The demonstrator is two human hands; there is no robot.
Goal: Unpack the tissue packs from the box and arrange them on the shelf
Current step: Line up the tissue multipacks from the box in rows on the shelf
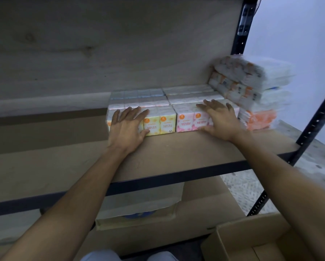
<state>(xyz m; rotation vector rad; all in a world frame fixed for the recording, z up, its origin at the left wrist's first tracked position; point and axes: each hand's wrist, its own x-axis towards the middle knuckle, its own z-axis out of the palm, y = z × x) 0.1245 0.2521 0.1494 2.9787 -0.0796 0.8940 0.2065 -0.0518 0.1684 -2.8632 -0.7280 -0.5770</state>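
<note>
Both hands lie flat with fingers spread, gripping nothing: the left hand (126,127) presses the yellow tissue pack (158,124), the right hand (219,119) the pink tissue pack (185,121) beside it. Both packs stand on the shelf (63,166), with more rows behind. Right of the pink pack rises a stack of wrapped packs (255,91). Below the shelf's right end sits the open cardboard box (252,240); its contents are out of view.

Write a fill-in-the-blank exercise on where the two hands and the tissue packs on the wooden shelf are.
1. The left hand lies flat on the ____ floral tissue pack.
2. The right hand rests on the ____ rose-scented tissue pack.
3. The open brown cardboard box sits ____ the wooden shelf board.

Missing words: yellow; pink; below
</note>
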